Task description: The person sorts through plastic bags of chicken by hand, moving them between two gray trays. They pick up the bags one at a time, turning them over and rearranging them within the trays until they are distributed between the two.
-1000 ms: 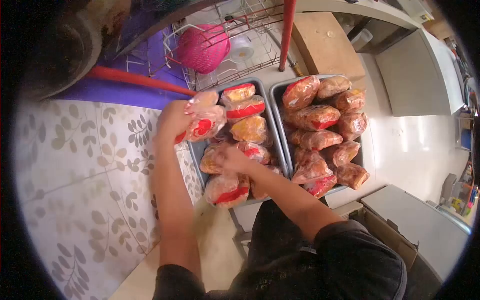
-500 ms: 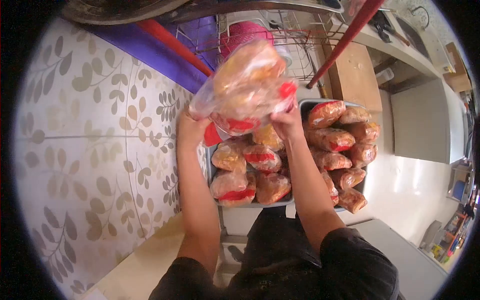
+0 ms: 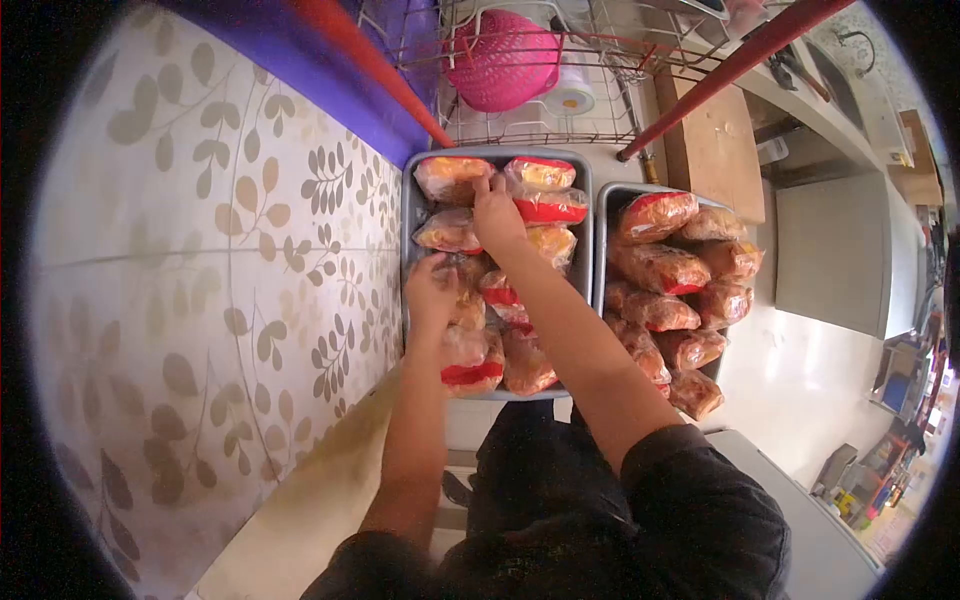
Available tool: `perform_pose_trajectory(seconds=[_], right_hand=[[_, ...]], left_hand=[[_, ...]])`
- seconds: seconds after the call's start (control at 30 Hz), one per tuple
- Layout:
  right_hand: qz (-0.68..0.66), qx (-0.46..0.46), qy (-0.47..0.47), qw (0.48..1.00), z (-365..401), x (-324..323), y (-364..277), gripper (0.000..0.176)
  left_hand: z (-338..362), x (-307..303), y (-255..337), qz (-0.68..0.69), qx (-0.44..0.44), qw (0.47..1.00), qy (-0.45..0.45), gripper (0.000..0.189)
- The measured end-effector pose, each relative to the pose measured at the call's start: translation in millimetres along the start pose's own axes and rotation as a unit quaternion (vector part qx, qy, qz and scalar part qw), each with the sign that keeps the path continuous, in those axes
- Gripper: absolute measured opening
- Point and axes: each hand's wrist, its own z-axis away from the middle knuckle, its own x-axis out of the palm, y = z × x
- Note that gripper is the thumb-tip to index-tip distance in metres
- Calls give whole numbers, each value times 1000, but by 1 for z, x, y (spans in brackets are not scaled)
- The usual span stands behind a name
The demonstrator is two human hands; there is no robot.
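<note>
A grey tray (image 3: 410, 200) on the left holds several wrapped packages with red bands, lying in two columns. My right hand (image 3: 494, 208) reaches in near its upper middle, with the fingertips at the right end of a top-left package (image 3: 450, 182). Lower down along the left wall is my left hand (image 3: 430, 285), touching the packages below a clear-wrapped one (image 3: 447, 231). The fingers of both hands are partly hidden or blurred. Beside this tray, a second grey tray (image 3: 600, 245) is filled with similar orange-brown packages (image 3: 660, 275).
A wire rack (image 3: 520, 130) with red posts stands beyond the trays, holding a pink basket (image 3: 505, 60). A wooden board (image 3: 710, 150) lies behind the right tray. The leaf-patterned wall (image 3: 230, 250) borders the left side, and a white cabinet (image 3: 840, 250) is at the right.
The packages that were raised in both hands above the left tray are now down in it. Both hands have come down among the packages, and the view has shifted slightly.
</note>
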Motion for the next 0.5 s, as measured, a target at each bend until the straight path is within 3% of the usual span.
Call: perform_pose_trajectory(seconds=[0.03,0.1,0.17,0.23,0.27,0.33,0.43,0.47,0.5], right_hand=[[-34,-21,-5,999,9,-16,-5,45],[-101,-63,-4,993,33,-75,-17,46],[-3,-154,-52,987,74,-85,4,50],[130,-127,-195,964,119,-97,5,45],[181,-111,-241,947,139,-99,6,44],[222,-70,-225,946,148,-86,12,47],[151,63,-353,921,130,-92,10,46],[251,-59,-289,922,135,-92,17,43],[197,-37,-342,918,137,-95,22,48]], left_hand=[[15,-5,0,-5,-14,999,-29,34],[36,-11,-9,-18,49,997,-63,36],[37,-13,-6,-38,81,992,-88,37],[35,-7,12,-60,75,990,-105,38],[30,7,7,-48,20,989,-142,40],[6,38,1,-22,-85,975,-205,45],[-5,37,19,-2,127,992,-26,59],[-18,32,26,-40,131,991,-5,62],[-41,26,30,-78,137,987,14,65]])
